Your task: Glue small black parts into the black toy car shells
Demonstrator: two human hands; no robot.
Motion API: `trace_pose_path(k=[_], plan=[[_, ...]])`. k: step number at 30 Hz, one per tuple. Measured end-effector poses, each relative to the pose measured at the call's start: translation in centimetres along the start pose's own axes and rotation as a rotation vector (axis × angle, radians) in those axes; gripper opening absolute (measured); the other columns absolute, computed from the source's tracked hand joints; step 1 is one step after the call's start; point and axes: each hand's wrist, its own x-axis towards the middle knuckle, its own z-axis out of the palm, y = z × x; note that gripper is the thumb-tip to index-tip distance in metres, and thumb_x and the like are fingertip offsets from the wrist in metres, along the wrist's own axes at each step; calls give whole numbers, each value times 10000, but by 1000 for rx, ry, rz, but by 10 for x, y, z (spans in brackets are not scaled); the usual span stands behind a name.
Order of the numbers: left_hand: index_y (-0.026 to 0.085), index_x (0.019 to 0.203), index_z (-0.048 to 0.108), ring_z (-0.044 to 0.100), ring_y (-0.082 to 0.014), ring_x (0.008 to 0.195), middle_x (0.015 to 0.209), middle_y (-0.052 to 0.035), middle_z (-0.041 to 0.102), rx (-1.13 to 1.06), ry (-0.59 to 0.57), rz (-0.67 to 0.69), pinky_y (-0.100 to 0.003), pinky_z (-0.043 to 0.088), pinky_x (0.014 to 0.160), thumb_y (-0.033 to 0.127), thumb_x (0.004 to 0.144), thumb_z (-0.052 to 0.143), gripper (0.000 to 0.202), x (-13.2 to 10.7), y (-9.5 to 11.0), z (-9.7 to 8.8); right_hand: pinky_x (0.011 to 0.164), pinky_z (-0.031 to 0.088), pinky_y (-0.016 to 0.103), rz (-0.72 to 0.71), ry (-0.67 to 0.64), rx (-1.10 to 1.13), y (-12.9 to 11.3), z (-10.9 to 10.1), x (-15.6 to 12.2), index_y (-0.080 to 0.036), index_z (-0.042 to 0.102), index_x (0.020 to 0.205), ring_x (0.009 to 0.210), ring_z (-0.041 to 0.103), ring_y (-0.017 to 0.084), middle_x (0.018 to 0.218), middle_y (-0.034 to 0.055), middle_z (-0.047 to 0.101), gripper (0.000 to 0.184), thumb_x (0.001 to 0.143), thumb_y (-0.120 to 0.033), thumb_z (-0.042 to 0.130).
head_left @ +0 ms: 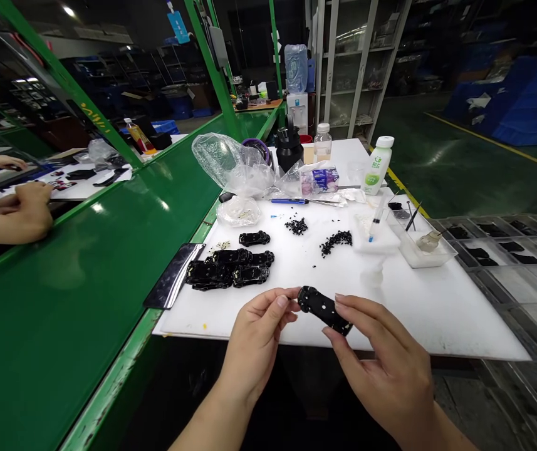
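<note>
A black toy car base point(323, 307) is gripped at its right end between the thumb and fingers of my right hand point(383, 351). My left hand point(263, 326) is pinched at the car base's left end; a small dark bit shows at its fingertips, too small to name. Several similar black car bases point(225, 268) lie grouped on the white board point(296, 269), left of my hands. Beyond my hands are two heaps of tiny black parts, a round pile point(296, 226) and a curved pile point(336, 242).
A green conveyor belt point(122, 263) runs along the left, with a dark phone-like panel point(174, 275) at the board's edge. A clear box point(427, 254) with tools and a white bottle point(378, 165) stand at the back right. Another person's arms point(14, 213) rest across the belt.
</note>
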Motion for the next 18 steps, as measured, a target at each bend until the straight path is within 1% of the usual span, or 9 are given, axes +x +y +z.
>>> trace_pose_path(k=[2, 6, 10, 13, 18], plan=[[175, 822, 768, 634, -144, 770, 859, -57, 740, -5, -1, -6, -249, 505, 731, 328, 728, 796, 182, -1, 0, 3, 895, 598, 293, -16, -4, -18, 0, 0, -3, -149, 606, 1181, 1039, 645, 183, 1104, 92, 664, 402, 805, -28, 682], [149, 802, 764, 632, -136, 668, 693, -46, 718, 13, 5, -24, -249, 501, 686, 332, 724, 795, 201, -2, -2, 6, 898, 602, 298, -43, -14, -51, 0, 0, -6, -132, 605, 1192, 1044, 645, 187, 1103, 101, 668, 413, 803, -23, 687], [154, 783, 755, 632, -134, 632, 625, -27, 693, 23, 12, -26, -248, 489, 672, 327, 717, 799, 191, -1, -4, 6, 893, 604, 283, -76, -17, -89, -2, 0, -7, -108, 614, 1177, 1046, 644, 181, 1100, 111, 673, 397, 799, -24, 699], [149, 784, 753, 614, -123, 618, 625, -22, 687, 47, 27, -10, -243, 480, 663, 324, 718, 797, 192, -1, -5, 7, 880, 608, 277, -97, -19, -101, -2, 1, -8, -105, 615, 1176, 1035, 647, 175, 1090, 110, 677, 398, 797, -21, 704], [136, 799, 746, 570, -104, 597, 646, -17, 680, 44, 97, -1, -233, 468, 645, 294, 673, 823, 216, -1, -7, 12, 879, 606, 275, -80, -19, -63, -5, 4, -8, -111, 609, 1179, 1031, 646, 171, 1089, 110, 673, 405, 797, -6, 692]])
